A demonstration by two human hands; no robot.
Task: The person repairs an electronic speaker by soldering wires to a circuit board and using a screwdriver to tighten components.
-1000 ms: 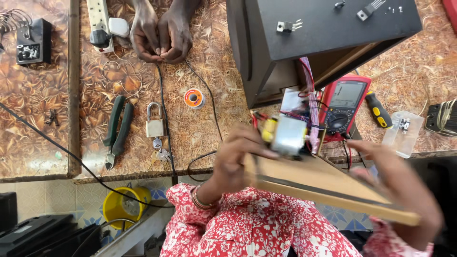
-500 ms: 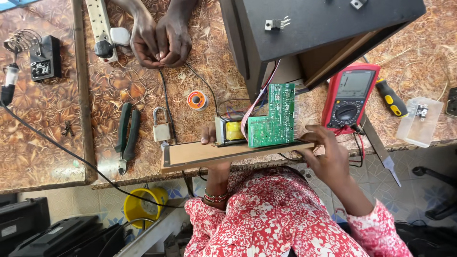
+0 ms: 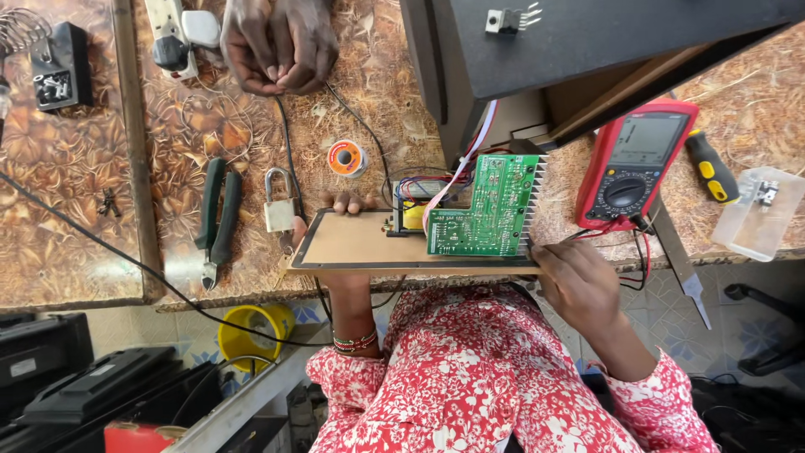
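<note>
Head view: one circuit board (image 3: pixel 486 205), two hands.

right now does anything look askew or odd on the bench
Mostly the wooden board: it juts past the table edge, propped only by the left hand and right hand, with the green circuit board standing upright on it, wires trailing.

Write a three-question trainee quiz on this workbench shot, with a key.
1. True or false: the green circuit board stands upright on the flat brown wooden panel.
2. Which tool lies at the brass padlock's left in the picture? A) green-handled pliers B) hammer C) saw
3. What sits at the board's right in the picture?

Key: 1 true. 2 A. 3 the red handheld multimeter; the right hand grips the panel's edge just below it, while the left hand supports the panel from underneath.
</note>
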